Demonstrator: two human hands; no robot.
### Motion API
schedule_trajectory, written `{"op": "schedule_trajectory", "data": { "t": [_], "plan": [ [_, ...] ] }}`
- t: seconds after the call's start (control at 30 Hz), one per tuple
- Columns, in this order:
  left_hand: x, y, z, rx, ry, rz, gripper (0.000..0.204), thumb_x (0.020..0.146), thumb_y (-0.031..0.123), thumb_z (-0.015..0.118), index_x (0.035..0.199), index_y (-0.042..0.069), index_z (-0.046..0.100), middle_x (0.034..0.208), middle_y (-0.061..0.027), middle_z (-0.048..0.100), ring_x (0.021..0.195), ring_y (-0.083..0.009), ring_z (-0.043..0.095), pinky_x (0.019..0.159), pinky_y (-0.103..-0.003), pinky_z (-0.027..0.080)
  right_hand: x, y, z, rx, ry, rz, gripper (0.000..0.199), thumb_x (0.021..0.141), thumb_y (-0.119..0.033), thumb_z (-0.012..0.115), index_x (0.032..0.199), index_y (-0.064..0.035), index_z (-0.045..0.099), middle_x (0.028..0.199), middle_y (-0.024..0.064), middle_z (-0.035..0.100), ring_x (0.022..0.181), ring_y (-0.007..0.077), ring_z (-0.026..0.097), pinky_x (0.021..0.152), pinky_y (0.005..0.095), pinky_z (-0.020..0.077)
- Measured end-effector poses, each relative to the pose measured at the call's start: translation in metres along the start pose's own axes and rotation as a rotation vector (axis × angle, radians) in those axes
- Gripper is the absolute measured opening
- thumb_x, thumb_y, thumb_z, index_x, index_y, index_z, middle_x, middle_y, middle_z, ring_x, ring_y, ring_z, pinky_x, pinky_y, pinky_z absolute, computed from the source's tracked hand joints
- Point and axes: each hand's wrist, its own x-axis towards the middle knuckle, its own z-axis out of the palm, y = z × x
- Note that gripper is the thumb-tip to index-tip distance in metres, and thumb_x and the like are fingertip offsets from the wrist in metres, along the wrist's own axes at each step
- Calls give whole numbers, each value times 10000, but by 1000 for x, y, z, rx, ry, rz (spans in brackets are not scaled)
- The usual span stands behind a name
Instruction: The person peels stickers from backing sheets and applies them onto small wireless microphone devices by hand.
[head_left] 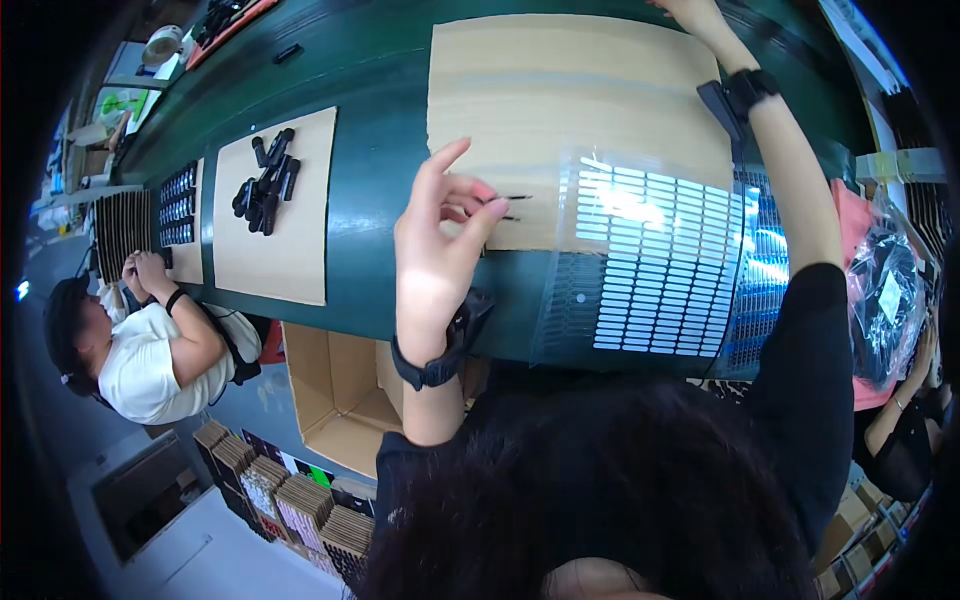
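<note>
My left hand (440, 225) is over the left edge of the large cardboard sheet (570, 90). Its thumb and fingers pinch a thin, dark, pointed thing (517, 197); a second dark line shows just below it, and I cannot tell whether that is another prong or a shadow. My right hand (697, 14) reaches past the far right corner of the cardboard, its fingers partly cut off by the upper edge of the view. Between my arms lies a clear sheet of small pale oblong stickers (665, 265), overlapping the cardboard's near edge and reflecting light.
Left on the green table (375, 200), a smaller cardboard sheet (230, 250) bears a pile of black tubes (265, 185). A co-worker (160, 350) handles something beyond it. An open carton (330, 390) stands below the table edge. A plastic-wrapped black bundle (885, 290) lies at right.
</note>
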Motion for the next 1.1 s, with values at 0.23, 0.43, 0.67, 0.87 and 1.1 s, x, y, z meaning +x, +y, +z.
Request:
{"op": "schedule_trajectory", "data": {
  "t": [0.23,0.43,0.67,0.87,1.1],
  "plan": [
    [-36,-18,-38,-114,237,-162,492,708,-12,630,1165,30,454,793,-28,590,708,-74,511,662,-201,401,3,-13,27,-764,-44,-627,253,712,-91,588,961,-44,593,908,138,585,888,303,538,788,361,422],
    [-41,-26,-49,-170,403,-171,503,704,-31,629,1172,25,452,800,-22,590,691,-63,495,642,-183,385,-94,-106,113,-554,-535,-1041,287,702,-80,644,966,-33,540,951,95,525,948,226,503,838,323,415],
    [-53,-18,-47,-207,427,-115,516,700,-44,630,1177,14,441,799,-25,588,688,-61,488,659,-180,385,-166,-111,175,-492,-863,-1190,266,652,-119,653,877,-66,521,919,65,494,987,214,436,824,322,339],
    [-60,-16,-49,-266,435,-116,537,705,-55,622,1195,7,410,797,-40,586,687,-68,497,678,-185,397,-160,-124,172,-304,-1015,-887,172,781,-144,535,905,-27,514,895,111,528,896,268,502,774,350,397],
    [-56,-4,-34,-409,338,-87,663,687,-79,631,1258,16,307,791,-61,587,660,-65,507,652,-178,408,-164,-152,92,-204,-443,-816,196,825,-176,534,963,-38,537,830,128,528,779,272,538,707,321,430]
  ]
}}
